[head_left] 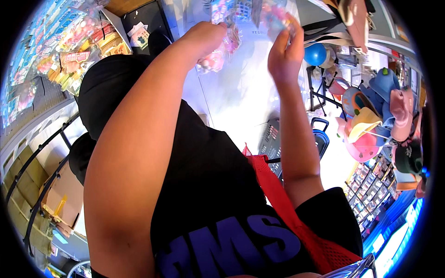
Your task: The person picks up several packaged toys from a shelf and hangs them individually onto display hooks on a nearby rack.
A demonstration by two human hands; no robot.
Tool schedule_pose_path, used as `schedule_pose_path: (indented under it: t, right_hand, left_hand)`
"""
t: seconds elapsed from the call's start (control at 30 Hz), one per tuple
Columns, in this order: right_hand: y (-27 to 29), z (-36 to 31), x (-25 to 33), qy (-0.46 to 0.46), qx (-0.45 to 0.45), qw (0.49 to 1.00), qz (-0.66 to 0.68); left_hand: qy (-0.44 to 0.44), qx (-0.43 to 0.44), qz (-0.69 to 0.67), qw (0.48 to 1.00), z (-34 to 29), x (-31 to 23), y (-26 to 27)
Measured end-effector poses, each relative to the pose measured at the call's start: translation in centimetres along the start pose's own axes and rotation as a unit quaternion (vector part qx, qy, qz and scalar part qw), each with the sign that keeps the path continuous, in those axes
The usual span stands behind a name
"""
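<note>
My left hand [208, 38] reaches forward with its fingers curled closed on a clear packet [214, 61] of pink and white pieces, which hangs below and beside the knuckles. My right hand [286, 58] is raised to the right of it, thumb and fingers bent around the lower edge of another clear packet [277, 19] with pink and blue contents. That packet is smeared by motion, so its exact contents cannot be made out. More small clear packets [232, 10] hang just beyond my left hand. A red mesh strap [278, 192] crosses my black shirt toward my right arm.
Packaged goods [76, 58] cover a display at the left. Below it are a black rail [34, 162] and a cardboard box [62, 194]. A dark slotted basket [270, 139] stands on the floor ahead. Colourful hats [364, 125] and a blue ball [315, 54] are at the right.
</note>
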State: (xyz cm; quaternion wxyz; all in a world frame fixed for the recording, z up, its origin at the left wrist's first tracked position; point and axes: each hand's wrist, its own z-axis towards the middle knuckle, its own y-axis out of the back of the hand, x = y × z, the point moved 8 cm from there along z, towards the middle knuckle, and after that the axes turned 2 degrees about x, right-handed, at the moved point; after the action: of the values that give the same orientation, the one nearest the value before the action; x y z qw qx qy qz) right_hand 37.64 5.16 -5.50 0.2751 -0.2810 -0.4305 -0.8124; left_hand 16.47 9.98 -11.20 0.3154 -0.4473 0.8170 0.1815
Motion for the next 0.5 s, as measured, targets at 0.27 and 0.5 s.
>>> schedule_pose_path:
  t: [0.27,0.5]
  right_hand:
    - [1.1,-4.3,13.2,0.127,0.107,0.984,-0.066]
    - [2.4,-3.0,20.3,0.160,0.192,0.967,-0.051]
  left_hand:
    - [-0.010,0.078,-0.339,0.937,-6.3,-1.6,-1.6]
    - [-0.169,0.224,-0.394,0.875,-9.4,-3.2,-0.4]
